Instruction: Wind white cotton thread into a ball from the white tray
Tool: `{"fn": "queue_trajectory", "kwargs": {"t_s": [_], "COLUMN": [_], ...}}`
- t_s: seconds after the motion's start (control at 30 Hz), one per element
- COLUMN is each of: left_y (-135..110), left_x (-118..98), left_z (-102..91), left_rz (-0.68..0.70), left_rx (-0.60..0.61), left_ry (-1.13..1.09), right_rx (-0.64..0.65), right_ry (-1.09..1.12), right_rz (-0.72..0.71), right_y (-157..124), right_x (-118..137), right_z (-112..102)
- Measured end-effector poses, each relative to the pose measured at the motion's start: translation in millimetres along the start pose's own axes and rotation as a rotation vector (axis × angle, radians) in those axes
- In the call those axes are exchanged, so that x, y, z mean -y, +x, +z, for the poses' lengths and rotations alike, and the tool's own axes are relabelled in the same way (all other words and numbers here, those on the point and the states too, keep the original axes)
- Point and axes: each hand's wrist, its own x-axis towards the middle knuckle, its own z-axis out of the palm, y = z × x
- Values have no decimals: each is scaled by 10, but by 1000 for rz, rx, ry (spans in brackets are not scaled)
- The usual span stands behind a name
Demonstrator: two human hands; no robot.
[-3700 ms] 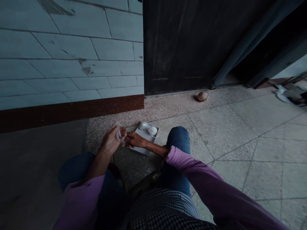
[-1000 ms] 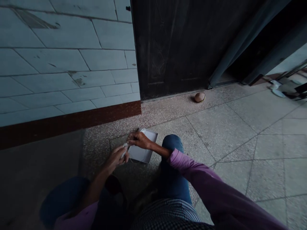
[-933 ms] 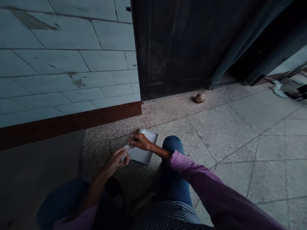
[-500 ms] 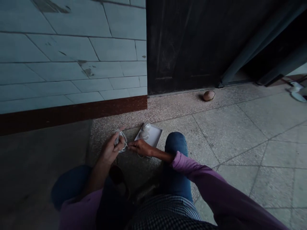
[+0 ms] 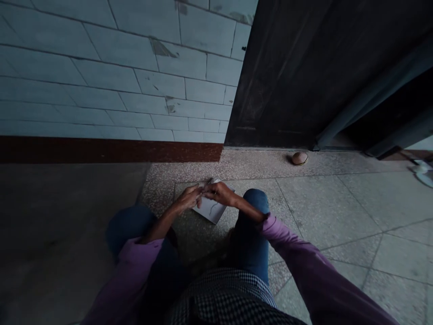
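My left hand (image 5: 190, 197) and my right hand (image 5: 219, 193) meet over a shallow white tray (image 5: 211, 215), fingertips touching or nearly so. White yarn is between them, though its loops around my left fingers are mostly hidden from this angle. My right fingers are pinched together at the strand. A thin line, a strand or its shadow, curves across the tray below my right hand. Part of the white yarn ball (image 5: 214, 180) shows just behind the right hand, at the tray's far side.
A tiled wall (image 5: 135, 90) with a brown skirting stands ahead on the left, a dark door (image 5: 277, 90) on the right. A round pinkish object (image 5: 299, 158) lies by the threshold. My bent knees (image 5: 255, 203) flank the tray on the stone floor.
My left hand has moved right and over the tray, turning so its yarn loops no longer show. My right hand has risen slightly and covers most of the ball. The view has shifted.
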Motion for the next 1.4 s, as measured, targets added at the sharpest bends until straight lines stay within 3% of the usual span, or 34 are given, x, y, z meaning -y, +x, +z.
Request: {"fn": "queue_trajectory", "kwargs": {"t_s": [0.1, 0.2, 0.3, 0.4, 0.57, 0.7, 0.8, 0.97, 1.1, 1.23, 1.4], "left_y": [-86, -116, -70, 28, 171, 261, 357, 537, 659, 681, 588], "left_x": [-18, -49, -57, -42, -41, -107, -138, 27, 185, 160, 103], "left_z": [-24, -52, -52, -46, -84, -104, -59, 108, 254, 323, 263], "left_rz": [24, 64, 120, 146, 159, 142, 59, 45, -9, -16, -9], "left_rx": [94, 158, 194, 174, 19, -103, -153, 57, 197, 236, 244], "left_ry": [-2, -37, -128, -218, -313, -279, -138, 149, 253, 332, 269], "right_rx": [-162, -223, -211, -165, -73, 8, 14, 66, -63, -196, -357], "right_ry": [138, 172, 203, 237, 245, 181, 100, -141, -174, -207, -31], "right_rz": [78, 109, 133, 144, 135, 83, 62, 31, 90, 148, 197], "right_y": [140, 273, 346, 318, 110, 16, -23, -194, -287, -249, -118], "right_x": [-42, -107, -200, -283, -262, -159, -143, -269, -404, -471, -486], "right_z": [-287, -348, -165, 149, 605, 677, 555, 260, -57, -392, -517]}}
